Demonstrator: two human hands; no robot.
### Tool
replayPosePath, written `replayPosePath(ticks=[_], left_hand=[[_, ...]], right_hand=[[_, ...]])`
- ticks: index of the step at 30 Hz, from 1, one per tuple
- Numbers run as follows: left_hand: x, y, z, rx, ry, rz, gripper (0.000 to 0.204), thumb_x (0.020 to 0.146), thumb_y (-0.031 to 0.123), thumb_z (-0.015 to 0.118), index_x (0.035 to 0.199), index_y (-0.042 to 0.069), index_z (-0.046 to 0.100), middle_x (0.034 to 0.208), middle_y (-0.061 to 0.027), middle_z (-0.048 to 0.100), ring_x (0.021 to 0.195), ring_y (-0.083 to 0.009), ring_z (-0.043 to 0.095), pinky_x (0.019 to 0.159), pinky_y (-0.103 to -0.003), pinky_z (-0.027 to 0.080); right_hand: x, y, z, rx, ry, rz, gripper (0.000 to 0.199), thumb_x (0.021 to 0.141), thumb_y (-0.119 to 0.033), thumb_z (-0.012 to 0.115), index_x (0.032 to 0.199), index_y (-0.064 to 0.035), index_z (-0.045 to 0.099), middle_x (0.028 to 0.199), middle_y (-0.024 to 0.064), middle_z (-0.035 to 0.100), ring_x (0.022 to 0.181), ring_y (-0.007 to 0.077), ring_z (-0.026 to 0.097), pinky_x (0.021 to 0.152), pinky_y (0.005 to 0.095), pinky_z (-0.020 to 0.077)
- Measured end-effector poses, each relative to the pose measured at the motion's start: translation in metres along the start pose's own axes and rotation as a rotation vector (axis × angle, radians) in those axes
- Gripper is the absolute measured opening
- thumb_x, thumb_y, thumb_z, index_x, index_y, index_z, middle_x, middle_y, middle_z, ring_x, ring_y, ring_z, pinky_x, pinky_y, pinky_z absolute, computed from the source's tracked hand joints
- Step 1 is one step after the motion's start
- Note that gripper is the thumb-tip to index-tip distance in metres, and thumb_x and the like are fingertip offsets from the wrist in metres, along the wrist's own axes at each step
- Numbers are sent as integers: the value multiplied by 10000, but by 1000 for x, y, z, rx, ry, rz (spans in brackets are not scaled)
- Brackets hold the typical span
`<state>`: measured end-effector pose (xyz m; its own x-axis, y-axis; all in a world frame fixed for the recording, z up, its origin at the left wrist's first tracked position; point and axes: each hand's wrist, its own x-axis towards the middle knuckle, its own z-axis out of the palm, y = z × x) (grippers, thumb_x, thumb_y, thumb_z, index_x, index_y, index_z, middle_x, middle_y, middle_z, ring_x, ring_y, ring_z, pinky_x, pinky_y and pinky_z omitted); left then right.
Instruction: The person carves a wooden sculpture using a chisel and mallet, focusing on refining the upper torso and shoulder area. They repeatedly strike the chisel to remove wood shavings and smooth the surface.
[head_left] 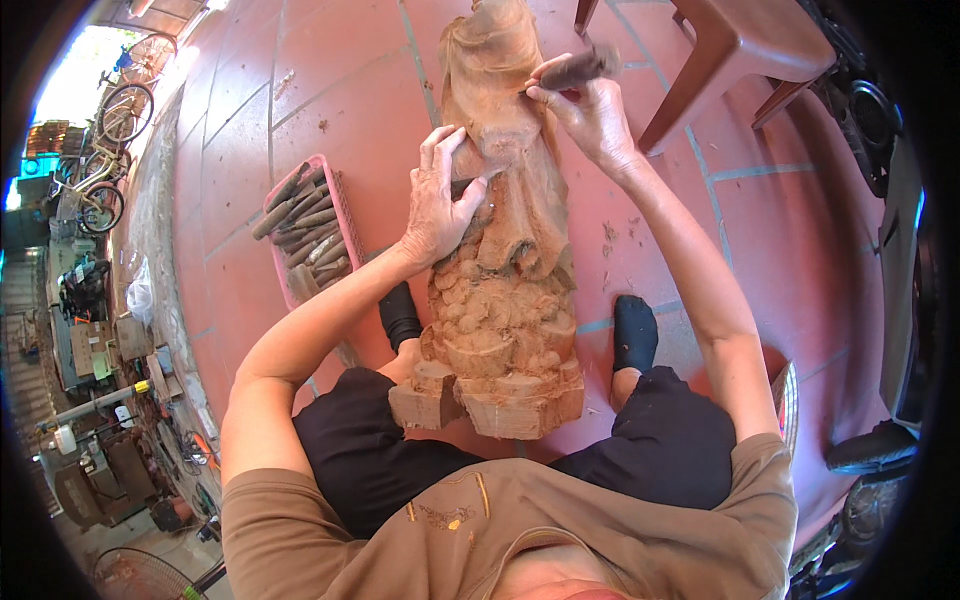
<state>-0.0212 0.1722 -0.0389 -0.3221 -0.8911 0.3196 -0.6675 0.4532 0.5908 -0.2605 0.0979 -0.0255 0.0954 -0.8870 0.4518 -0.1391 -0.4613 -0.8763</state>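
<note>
A long carved wooden sculpture [505, 330] lies between my legs, with draped folds toward the far end and rounded lumps near its sawn base. My left hand [435, 205] rests on its left side, fingers stretched forward. Between its thumb and fingers is a chisel [467, 186], a dark shaft with a bright tip over the wood; the rest is hidden under the palm. Above the far right side of the carving, my right hand [595, 115] is closed around a thick dark wooden tool [578, 70], blurred at one end. I cannot tell whether it is a mallet or a chisel handle.
A pink plastic basket [345, 215] full of wooden-handled tools [308, 225] stands on the tiled floor to the left. A brown plastic stool [745, 50] is at the far right. Bicycles [105, 170] and workshop clutter line the left side; dark vehicle parts [870, 130] line the right.
</note>
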Motion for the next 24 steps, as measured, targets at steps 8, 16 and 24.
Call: replayPosePath(ticks=[8,16,24], left_hand=[[1,7,-2,-32,-18,-44,603,889,139,647,1432,0,424,1470,-203,396,1377,-364,414,1145,-452,335],[0,3,-2,-21,-10,-25,623,889,169,650,1439,5,409,1471,-198,393,1361,-369,425,1110,-454,348],[-1,3,-3,-25,-7,-41,622,882,155,655,1434,-1,413,1467,-199,397,1345,-372,440,1107,-450,352]], right_hand=[[-12,-12,-5,-283,-111,-127,57,871,32,721,888,-6,682,932,36,677,834,158,673,755,283,547],[-9,5,-5,69,32,118,125,899,32,717,994,-19,653,947,3,672,915,82,627,829,275,534],[-17,4,-2,86,-29,81,129,890,31,725,974,-17,640,939,-1,679,925,87,632,885,294,547]])
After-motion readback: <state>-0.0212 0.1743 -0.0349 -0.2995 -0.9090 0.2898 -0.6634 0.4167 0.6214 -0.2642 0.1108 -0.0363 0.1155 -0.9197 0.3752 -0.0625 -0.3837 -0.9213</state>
